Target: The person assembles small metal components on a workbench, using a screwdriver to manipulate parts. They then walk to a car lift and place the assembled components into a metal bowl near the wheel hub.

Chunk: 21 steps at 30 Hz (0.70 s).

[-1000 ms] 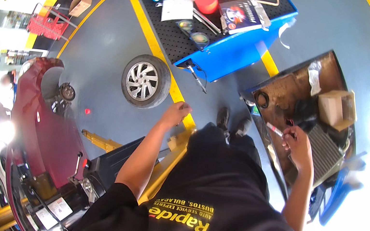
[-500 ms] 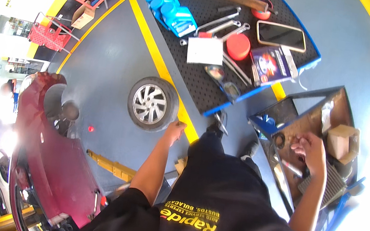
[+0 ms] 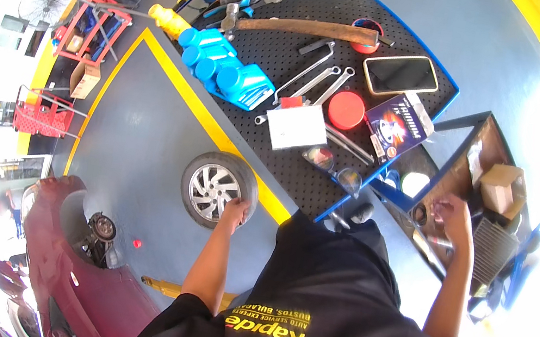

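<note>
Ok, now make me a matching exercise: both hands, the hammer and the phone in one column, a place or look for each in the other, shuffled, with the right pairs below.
Column one
1. Left hand
2. Right hand
3. Hammer
4. Phone

Column two
A. Has a long brown handle
B. Overlaps the edge of the wheel in this view
C. Has a dark screen inside a pale border
D. Appears in front of the open-topped bin in this view

Right pairs
1-B, 2-D, 3-A, 4-C
</note>
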{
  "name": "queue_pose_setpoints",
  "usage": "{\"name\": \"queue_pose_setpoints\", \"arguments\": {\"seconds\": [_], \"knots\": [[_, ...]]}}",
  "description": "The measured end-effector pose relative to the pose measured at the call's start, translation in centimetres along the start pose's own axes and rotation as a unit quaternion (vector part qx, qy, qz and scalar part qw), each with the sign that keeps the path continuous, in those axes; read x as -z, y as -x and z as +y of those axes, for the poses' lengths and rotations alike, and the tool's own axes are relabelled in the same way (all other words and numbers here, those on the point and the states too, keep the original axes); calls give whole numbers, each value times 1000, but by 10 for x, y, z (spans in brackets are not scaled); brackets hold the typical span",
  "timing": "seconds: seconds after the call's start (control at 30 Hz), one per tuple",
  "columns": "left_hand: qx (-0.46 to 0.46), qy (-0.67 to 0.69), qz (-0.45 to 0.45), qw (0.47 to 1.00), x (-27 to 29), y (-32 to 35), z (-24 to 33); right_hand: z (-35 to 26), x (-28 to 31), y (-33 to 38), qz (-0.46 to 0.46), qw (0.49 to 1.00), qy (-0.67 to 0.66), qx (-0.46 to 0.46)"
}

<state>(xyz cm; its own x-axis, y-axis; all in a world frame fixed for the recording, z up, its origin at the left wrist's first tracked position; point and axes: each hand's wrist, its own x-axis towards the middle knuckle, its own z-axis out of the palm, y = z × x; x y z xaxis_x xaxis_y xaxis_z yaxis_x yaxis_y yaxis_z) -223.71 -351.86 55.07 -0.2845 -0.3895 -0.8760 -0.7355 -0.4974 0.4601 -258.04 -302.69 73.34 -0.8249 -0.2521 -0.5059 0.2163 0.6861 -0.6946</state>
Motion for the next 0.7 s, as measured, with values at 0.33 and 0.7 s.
{"name": "queue_pose_setpoints", "arguments": {"seconds": [0.33, 0.7], "knots": [[-81, -24, -63, 994, -29, 26, 46, -10, 8, 33, 74, 987, -132, -53], [-141, 78, -87, 983, -53, 45, 56, -328, -140, -109, -57, 904, 129, 404]]}}
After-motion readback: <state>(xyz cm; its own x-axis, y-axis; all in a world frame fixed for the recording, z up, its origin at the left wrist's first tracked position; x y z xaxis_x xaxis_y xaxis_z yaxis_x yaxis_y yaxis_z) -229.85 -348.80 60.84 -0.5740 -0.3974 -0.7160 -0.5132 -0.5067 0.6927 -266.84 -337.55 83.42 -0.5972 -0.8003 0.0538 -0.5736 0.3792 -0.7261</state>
